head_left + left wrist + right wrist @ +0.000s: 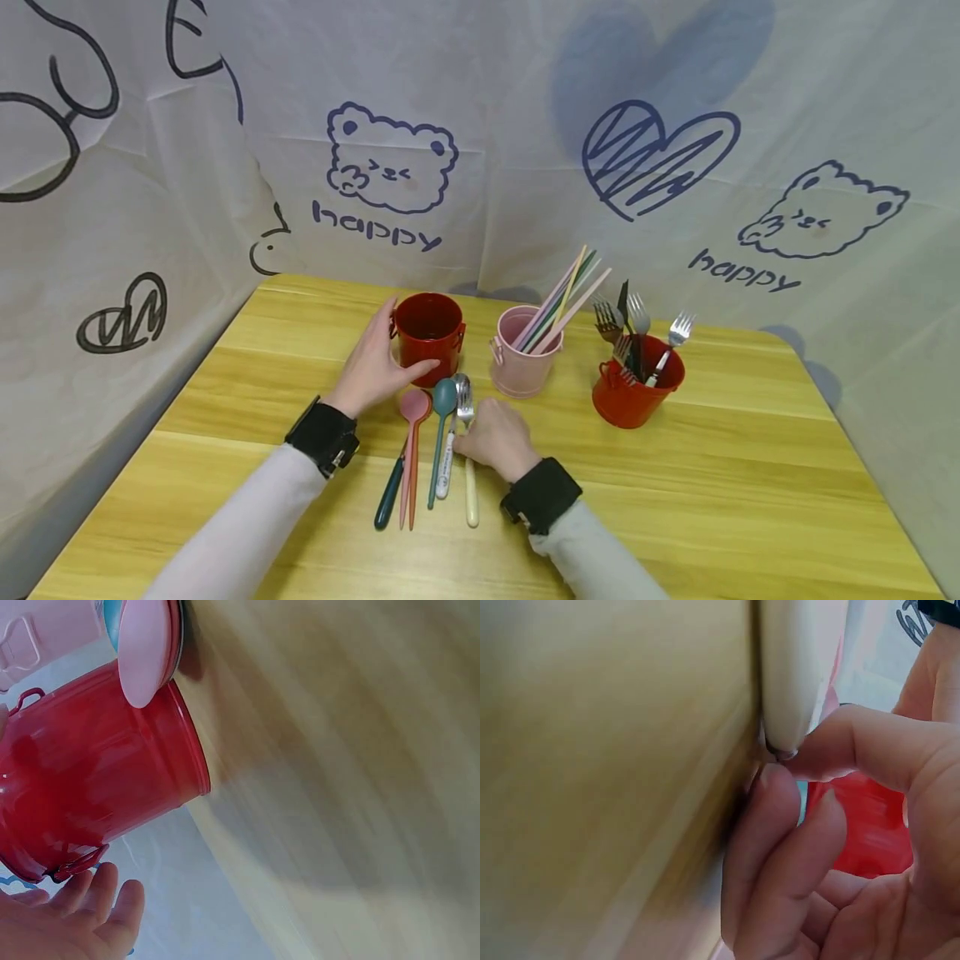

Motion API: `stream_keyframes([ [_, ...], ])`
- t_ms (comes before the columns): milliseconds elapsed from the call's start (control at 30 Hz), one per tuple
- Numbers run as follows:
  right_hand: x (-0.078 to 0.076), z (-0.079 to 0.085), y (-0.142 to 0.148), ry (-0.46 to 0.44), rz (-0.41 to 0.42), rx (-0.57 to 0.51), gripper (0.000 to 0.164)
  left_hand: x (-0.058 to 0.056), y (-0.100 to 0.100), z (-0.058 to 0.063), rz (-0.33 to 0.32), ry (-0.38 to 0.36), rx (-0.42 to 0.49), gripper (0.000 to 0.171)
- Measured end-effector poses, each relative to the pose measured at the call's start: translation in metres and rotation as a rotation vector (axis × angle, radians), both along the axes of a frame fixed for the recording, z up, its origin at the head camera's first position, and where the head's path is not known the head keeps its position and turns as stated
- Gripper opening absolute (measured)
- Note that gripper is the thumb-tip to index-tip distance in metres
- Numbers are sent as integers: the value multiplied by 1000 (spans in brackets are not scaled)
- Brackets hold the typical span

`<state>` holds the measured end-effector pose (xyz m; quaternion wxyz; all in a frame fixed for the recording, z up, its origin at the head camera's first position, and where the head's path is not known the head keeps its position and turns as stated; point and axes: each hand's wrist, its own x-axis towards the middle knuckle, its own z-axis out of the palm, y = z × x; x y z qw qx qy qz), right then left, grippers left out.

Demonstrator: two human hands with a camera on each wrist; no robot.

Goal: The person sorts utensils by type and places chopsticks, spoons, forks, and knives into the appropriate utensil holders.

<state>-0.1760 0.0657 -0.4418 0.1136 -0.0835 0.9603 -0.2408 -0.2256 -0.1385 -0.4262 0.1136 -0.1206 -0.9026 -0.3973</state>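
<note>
My left hand (378, 367) is at the left side of a red bucket (429, 337), fingers near its side lug and thumb across its front. In the left wrist view the fingers look extended and spread. With thumb and fingertips, my right hand (501, 435) pinches a fork with a cream handle (471, 496) near the neck, close over the table. Left of the fork lie a white-handled spoon (446, 467), a teal spoon (444, 400), a pink spoon (413, 406), an orange spoon (415, 467) and a dark green-handled utensil (388, 496).
A pink bucket (521, 371) with several straws (562, 300) stands right of the red one. Farther right, a second red bucket (626, 406) holds several forks (678, 329) and dark cutlery. A white cloth (517, 200) with drawings hangs behind the wooden table (720, 500).
</note>
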Motion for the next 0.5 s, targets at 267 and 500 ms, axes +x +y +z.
stream_keyframes([
  [267, 0, -4, 10, 5, 2, -101, 34, 9, -1, -1, 121, -69, -103, 90],
  [500, 2, 0, 26, 57, 52, -195, 13, 19, -1, 2, 198, -109, -230, 65],
])
